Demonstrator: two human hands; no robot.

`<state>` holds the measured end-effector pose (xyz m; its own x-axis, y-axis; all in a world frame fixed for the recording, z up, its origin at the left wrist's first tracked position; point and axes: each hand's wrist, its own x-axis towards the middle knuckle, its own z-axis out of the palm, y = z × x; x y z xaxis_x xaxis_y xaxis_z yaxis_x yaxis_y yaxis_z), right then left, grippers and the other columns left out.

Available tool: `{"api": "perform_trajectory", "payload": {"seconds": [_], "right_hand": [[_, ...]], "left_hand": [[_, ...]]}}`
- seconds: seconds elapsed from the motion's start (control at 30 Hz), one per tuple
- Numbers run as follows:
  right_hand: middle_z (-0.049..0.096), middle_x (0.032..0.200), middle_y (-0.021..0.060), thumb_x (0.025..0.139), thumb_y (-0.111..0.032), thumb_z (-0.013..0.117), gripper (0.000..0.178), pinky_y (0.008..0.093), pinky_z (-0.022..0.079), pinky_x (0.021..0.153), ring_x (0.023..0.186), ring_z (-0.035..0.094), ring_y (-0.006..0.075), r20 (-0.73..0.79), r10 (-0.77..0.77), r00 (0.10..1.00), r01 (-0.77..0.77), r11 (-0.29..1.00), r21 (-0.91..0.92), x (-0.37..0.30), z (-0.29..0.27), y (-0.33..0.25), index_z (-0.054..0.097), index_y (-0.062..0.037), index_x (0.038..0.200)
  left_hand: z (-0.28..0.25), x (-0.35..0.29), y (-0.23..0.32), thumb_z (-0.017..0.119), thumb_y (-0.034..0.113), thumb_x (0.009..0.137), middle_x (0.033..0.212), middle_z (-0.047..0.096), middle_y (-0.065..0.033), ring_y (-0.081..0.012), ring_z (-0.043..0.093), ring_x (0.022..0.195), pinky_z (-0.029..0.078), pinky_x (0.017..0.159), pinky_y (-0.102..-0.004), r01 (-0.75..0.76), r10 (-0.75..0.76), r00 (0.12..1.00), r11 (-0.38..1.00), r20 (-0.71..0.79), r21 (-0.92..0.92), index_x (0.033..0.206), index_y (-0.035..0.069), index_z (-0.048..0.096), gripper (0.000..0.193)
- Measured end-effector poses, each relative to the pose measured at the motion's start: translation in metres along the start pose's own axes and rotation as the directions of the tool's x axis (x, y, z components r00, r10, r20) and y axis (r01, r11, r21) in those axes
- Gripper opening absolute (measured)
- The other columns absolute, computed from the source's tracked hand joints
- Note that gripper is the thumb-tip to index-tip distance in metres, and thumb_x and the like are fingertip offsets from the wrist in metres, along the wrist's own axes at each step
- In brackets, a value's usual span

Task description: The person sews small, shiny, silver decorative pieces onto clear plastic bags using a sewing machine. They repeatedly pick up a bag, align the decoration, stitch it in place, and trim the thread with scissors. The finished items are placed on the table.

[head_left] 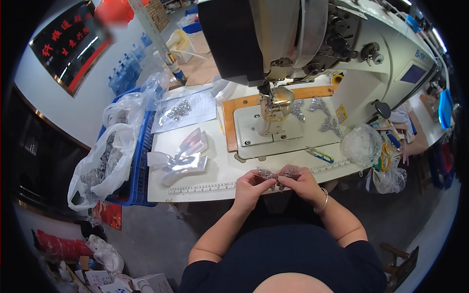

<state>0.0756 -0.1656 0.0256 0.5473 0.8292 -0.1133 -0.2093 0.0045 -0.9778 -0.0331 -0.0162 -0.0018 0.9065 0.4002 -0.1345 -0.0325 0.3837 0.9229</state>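
Both hands, left hand (251, 184) and right hand (300, 181), pinch a small glittery bow piece (277, 174) at the table edge (sewing machine (312, 44) waiting), apparently aligning it before careful feeding under the needle.

We see a glittering, sequin-like bow piece (277, 174) pinched between the left hand (250, 188) and the right hand (304, 184), its surface sparkly and rough-looking. On the right wrist sits a smooth, shiny metal bangle (322, 200). The sewing machine (342, 44) has a glossy cream painted body with bright metal parts at the needle. We note the table (215, 176) is matt white and smooth, with an orange wood-like frame (229, 122) around the machine bed. Clear, crinkled plastic bags (105, 161) look glossy, and the crate (141, 146) is blue ribbed plastic
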Motion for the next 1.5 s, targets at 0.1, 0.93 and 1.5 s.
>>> {"api": "perform_trajectory", "payload": {"seconds": [0.1,0.93,1.5], "right_hand": [[0.063,0.093,0.0057,0.083,-0.006,0.064,0.031,0.0256,0.049,0.075,0.083,0.060,0.0121,0.085,0.068,0.994,-0.079,0.988,0.135,0.002,-0.005,-0.001,0.057,0.0030,0.112],[0.063,0.075,0.0049,0.073,-0.003,0.072,0.046,0.0224,0.050,0.061,0.065,0.061,0.0098,-0.316,-0.116,0.942,0.022,0.959,-0.284,0.018,0.001,0.026,0.049,0.0009,0.112],[0.055,0.098,0.0143,0.071,-0.002,0.070,0.037,0.0359,0.047,0.078,0.089,0.057,0.0285,-0.204,-0.476,0.855,0.144,0.596,-0.790,0.014,-0.026,0.007,0.057,0.0009,0.106]], "left_hand": [[-0.002,0.001,-0.001,0.071,0.000,0.076,0.086,0.065,-0.0081,-0.0127,0.062,0.075,0.050,0.071,-0.0248,0.004,-0.006,0.999,1.000,-0.049,-0.025,0.094,0.000,0.058,0.022],[-0.002,-0.001,-0.008,0.078,0.012,0.073,0.080,0.065,-0.0112,-0.0119,0.061,0.066,0.050,0.060,-0.0225,-0.083,0.289,0.923,0.795,-0.255,0.601,0.111,-0.004,0.050,0.050],[-0.024,-0.005,-0.010,0.070,0.012,0.075,0.121,0.055,-0.0063,-0.0289,0.050,0.111,0.039,0.090,-0.0401,-0.327,0.421,0.869,0.094,0.260,0.940,0.106,0.014,0.065,0.031]]}}
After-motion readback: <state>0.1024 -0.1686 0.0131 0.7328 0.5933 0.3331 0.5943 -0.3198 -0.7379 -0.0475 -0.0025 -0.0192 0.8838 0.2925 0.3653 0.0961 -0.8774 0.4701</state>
